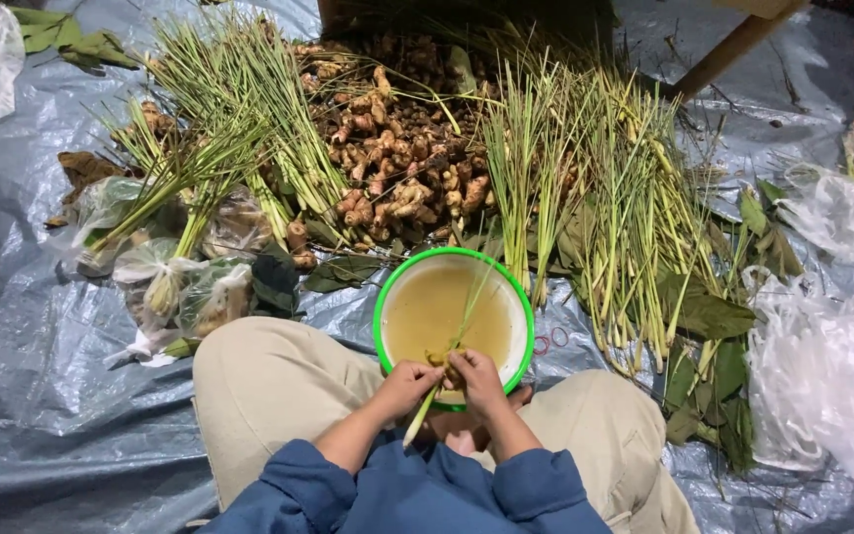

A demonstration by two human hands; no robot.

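Sleeves: blue, thick soft cloth, pushed up and bunched well above the wrists
Forearms: bare from the bunched cuffs down
Left hand (407,381): bare, no glove, no ring showing
Right hand (474,381): bare too, no glove
Trousers: pale beige, plain, loose over both knees

Even overhead light, sharp, slight edge distortion

filled clear bags (185,282) left, empty clear bags (812,366) right
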